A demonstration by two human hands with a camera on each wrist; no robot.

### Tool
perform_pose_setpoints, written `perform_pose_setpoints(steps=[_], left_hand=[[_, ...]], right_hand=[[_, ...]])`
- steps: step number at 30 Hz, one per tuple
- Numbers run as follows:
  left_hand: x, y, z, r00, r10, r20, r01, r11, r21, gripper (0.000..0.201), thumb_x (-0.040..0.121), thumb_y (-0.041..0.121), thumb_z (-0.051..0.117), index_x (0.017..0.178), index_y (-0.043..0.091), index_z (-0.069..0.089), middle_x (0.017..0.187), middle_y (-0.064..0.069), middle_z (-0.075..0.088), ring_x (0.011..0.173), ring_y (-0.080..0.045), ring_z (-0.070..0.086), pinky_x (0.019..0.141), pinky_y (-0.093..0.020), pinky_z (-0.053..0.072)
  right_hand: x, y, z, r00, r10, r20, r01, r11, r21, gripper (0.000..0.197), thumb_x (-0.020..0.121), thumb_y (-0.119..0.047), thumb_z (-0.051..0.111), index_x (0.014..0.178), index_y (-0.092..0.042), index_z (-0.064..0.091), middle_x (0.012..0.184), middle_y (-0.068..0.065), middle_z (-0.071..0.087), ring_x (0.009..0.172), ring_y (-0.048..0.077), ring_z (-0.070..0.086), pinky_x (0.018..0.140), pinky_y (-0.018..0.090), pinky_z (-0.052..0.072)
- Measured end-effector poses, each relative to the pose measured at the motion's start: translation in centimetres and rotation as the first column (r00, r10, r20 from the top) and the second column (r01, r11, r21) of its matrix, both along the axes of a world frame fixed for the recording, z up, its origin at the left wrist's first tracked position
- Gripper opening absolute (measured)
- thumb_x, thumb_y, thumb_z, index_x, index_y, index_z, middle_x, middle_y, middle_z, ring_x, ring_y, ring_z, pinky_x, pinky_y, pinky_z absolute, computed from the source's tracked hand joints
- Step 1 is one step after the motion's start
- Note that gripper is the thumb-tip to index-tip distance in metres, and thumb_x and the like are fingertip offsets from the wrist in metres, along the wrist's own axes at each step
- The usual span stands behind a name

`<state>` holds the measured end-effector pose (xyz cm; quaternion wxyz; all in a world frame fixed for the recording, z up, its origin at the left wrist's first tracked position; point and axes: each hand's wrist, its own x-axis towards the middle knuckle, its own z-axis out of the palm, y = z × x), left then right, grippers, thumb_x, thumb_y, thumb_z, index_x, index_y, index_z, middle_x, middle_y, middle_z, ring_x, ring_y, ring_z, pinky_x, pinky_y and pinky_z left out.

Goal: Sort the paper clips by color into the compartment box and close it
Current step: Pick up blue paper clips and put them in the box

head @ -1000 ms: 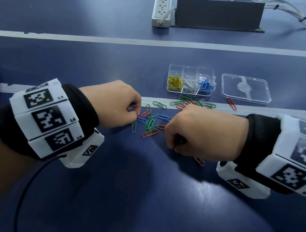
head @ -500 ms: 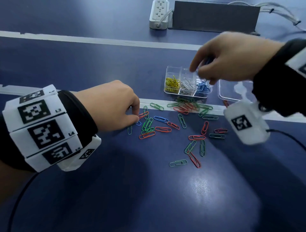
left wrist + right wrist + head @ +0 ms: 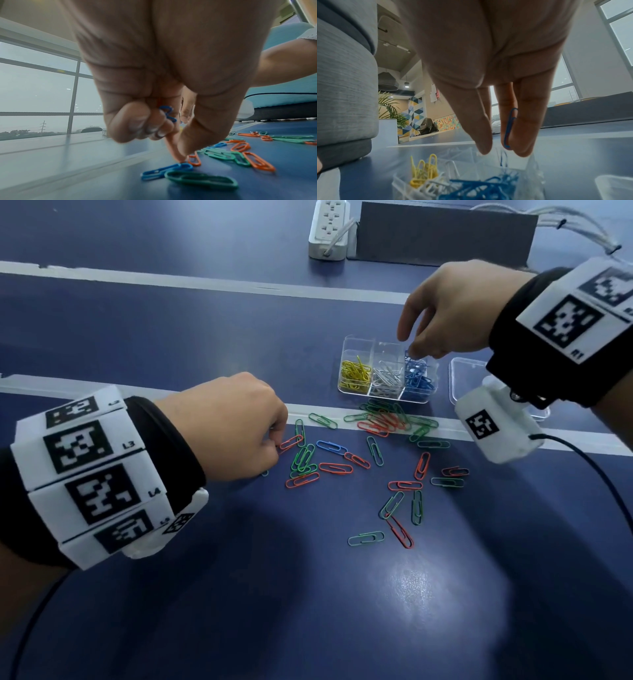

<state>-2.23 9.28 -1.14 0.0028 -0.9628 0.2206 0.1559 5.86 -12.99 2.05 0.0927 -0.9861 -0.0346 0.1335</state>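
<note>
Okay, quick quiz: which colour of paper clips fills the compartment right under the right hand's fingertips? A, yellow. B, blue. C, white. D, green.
B: the right hand hangs over the clear plastic compartment box, its fingertips above the section of blue paper clips, and one blue clip lies against its straight fingers.

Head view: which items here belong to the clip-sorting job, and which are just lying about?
Belonging to the job:
- compartment box holding yellow, white and blue clips
- clear lid beside it
- loose paper clips, green, red and blue
- blue clip at the right hand
- left hand among the clips

Lying about:
- power strip
- dark panel
- cables
</note>
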Motion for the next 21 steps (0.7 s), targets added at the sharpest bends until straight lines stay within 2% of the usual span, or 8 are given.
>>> perform_pose_setpoints(steps=[3, 9, 12, 15, 18, 21], left_hand=[[0.0, 0.0, 0.1, 1.000, -0.011, 0.010, 0.011, 1.000, 0.007, 0.008, 0.081, 0.030, 0.053, 0.076, 0.028, 0.059, 0.067, 0.013, 0.039, 0.072, -0.014, 0.039, 0.071, -0.025, 0.039], [0.2, 0.3, 0.2, 1.000, -0.018, -0.003, 0.018, 1.000, 0.025, 0.013, 0.082, 0.030, 0.055, 0.086, 0.028, 0.068, 0.067, 0.013, 0.040, 0.073, -0.016, 0.041, 0.077, -0.030, 0.047], [0.2, 0.4, 0.2, 1.000, -0.019, -0.006, 0.019, 0.999, 0.030, 0.015, 0.081, 0.034, 0.059, 0.091, 0.028, 0.069, 0.067, 0.013, 0.041, 0.073, -0.015, 0.041, 0.077, -0.029, 0.047], [0.3, 0.7, 0.1, 1.000, -0.015, 0.001, 0.015, 1.000, 0.018, 0.016, 0.081, 0.036, 0.061, 0.092, 0.028, 0.070, 0.071, 0.009, 0.048, 0.065, -0.009, 0.040, 0.075, -0.028, 0.047], [0.3, 1.0, -0.1, 1.000, -0.017, 0.020, 0.018, 1.000, -0.019, 0.015, 0.083, 0.027, 0.058, 0.087, 0.026, 0.072, 0.073, 0.007, 0.052, 0.060, -0.004, 0.037, 0.071, -0.026, 0.045], [0.6, 1.5, -0.1, 1.000, -0.012, 0.017, 0.012, 1.000, -0.017, 0.014, 0.084, 0.030, 0.060, 0.091, 0.027, 0.071, 0.077, 0.005, 0.055, 0.065, -0.008, 0.039, 0.076, -0.029, 0.047]], right_hand=[[-0.2, 0.1, 0.2, 1.000, -0.014, 0.018, 0.013, 1.000, 0.019, 0.010, 0.075, -0.024, 0.071, 0.084, -0.028, 0.069, 0.078, 0.003, 0.075, 0.070, 0.014, 0.068, 0.085, 0.034, 0.053], [-0.9, 0.5, 0.5, 0.999, 0.006, 0.046, -0.009, 0.998, 0.069, 0.008, 0.080, -0.025, 0.065, 0.086, -0.030, 0.067, 0.088, 0.003, 0.074, 0.064, 0.018, 0.069, 0.084, 0.036, 0.055], [-1.4, 1.0, 0.6, 0.995, 0.052, 0.086, -0.060, 0.994, 0.091, 0.009, 0.081, -0.026, 0.062, 0.088, -0.031, 0.066, 0.095, 0.003, 0.070, 0.071, 0.022, 0.065, 0.084, 0.037, 0.054], [-2.5, 2.0, 0.5, 0.984, 0.123, 0.131, -0.138, 0.985, 0.107, 0.013, 0.080, -0.025, 0.060, 0.088, -0.032, 0.067, 0.093, 0.002, 0.068, 0.082, 0.024, 0.060, 0.084, 0.034, 0.052], [-4.5, 3.7, -0.1, 0.956, 0.255, 0.148, -0.269, 0.959, 0.091, 0.017, 0.079, -0.020, 0.057, 0.086, -0.025, 0.072, 0.081, 0.000, 0.067, 0.075, 0.023, 0.056, 0.075, 0.025, 0.046], [-6.5, 5.5, -1.3, 0.916, 0.394, 0.080, -0.398, 0.916, 0.051, 0.017, 0.076, -0.019, 0.058, 0.082, -0.019, 0.074, 0.080, 0.006, 0.071, 0.077, 0.029, 0.063, 0.074, 0.030, 0.052]])
